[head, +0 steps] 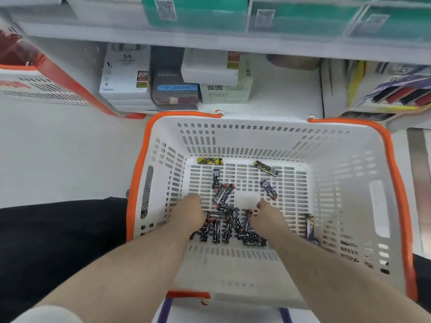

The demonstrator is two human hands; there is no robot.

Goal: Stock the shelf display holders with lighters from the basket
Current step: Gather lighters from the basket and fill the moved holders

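Note:
A white basket with an orange rim (pixel 394 173) stands on the floor below me. On its slotted bottom lies a pile of several black lighters with white circuit patterns and red caps (pixel 224 194). Two yellow-and-black lighters (pixel 210 161) lie near the far wall, and another lighter (pixel 310 226) leans at the right wall. Both my arms reach down into the basket. My left hand (pixel 192 212) and my right hand (pixel 268 214) rest on the near part of the pile, backs up. Their fingers point down among the lighters and are hidden.
A white shelf (pixel 279 99) behind the basket holds stacked boxes (pixel 126 78) and, at the right, a tilted display box (pixel 401 94) with red and dark sticks. Another orange-rimmed basket (pixel 42 89) lies at the left. A dark trouser leg (pixel 58 229) is at my left.

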